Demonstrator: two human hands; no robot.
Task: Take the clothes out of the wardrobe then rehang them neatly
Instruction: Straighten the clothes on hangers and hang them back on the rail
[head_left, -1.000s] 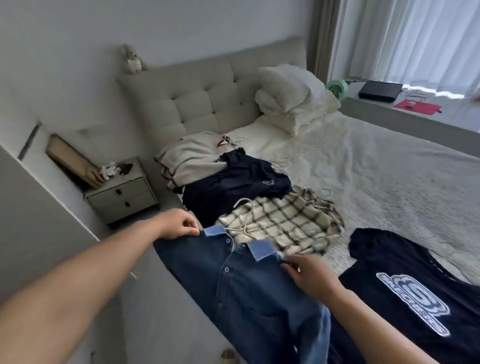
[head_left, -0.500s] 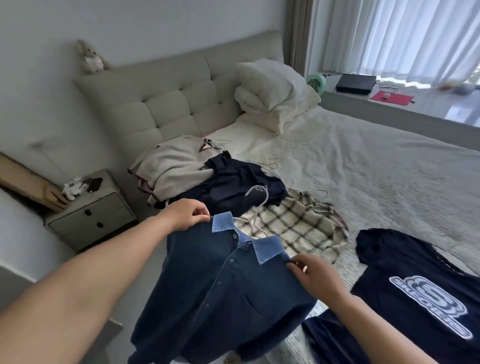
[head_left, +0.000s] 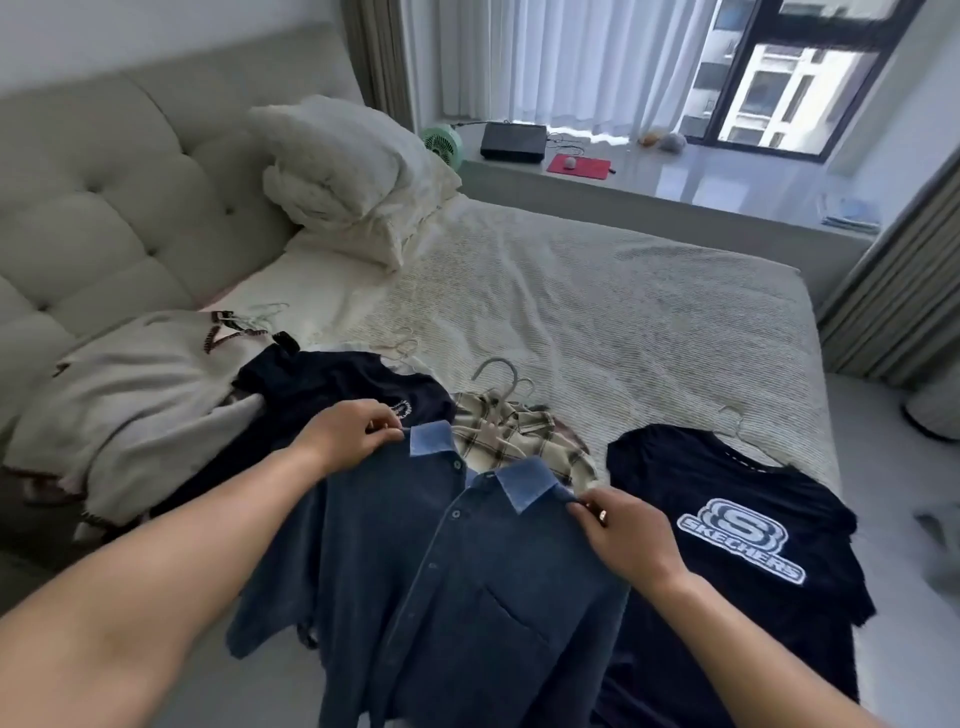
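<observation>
A dark blue button shirt (head_left: 441, 582) with a lighter blue collar hangs spread in front of me over the bed's near edge. My left hand (head_left: 348, 431) pinches its left shoulder beside the collar. My right hand (head_left: 623, 530) pinches the right shoulder. Behind the shirt lie a plaid shirt (head_left: 524, 441) with a grey hanger (head_left: 498, 374), a navy top (head_left: 332, 384) and a cream garment (head_left: 135, 384). A black T-shirt with a white logo (head_left: 743, 530) lies flat to the right, a hanger hook showing at its neck.
The bed (head_left: 597, 312) has a pale ribbed cover, with pillows (head_left: 343, 161) stacked at the tufted headboard (head_left: 130, 176). A window ledge (head_left: 675, 182) beyond carries a green fan, a black box and a red pad. Curtains hang at the right.
The view has swung right, away from the bedside drawers and toward the window. Both hands have carried the blue shirt rightward and up over the bed, keeping their hold on its shoulders.
</observation>
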